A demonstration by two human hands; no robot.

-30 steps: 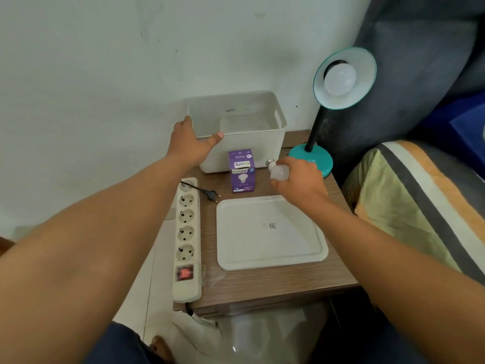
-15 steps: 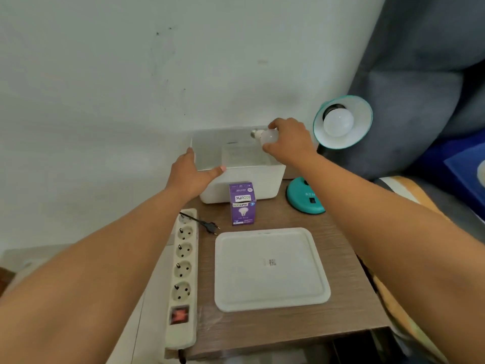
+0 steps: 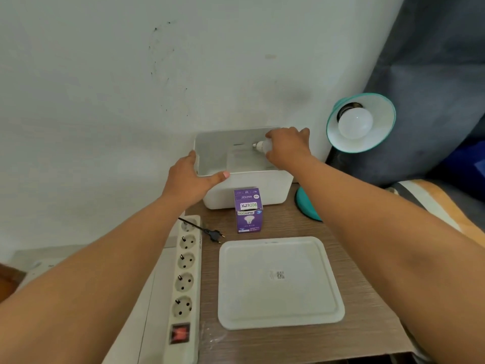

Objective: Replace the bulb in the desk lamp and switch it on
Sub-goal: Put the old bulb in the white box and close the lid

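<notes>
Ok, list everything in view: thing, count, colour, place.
Storage bin: 1, white, back of table, open.
Loose bulb: 1, white, held over the bin.
Desk lamp: 1, teal, right of the bin, with a white bulb fitted.
Bulb box: 1, purple, in front of the bin.
Lid: 1, white, flat on the table.
Power strip: 1, white, along the table's left edge, red switch.
Plug: 1, black, lying loose beside the strip.
Table: 1, brown wood.
Left hand: on the bin's rim.
Right hand: holding the loose bulb.
</notes>
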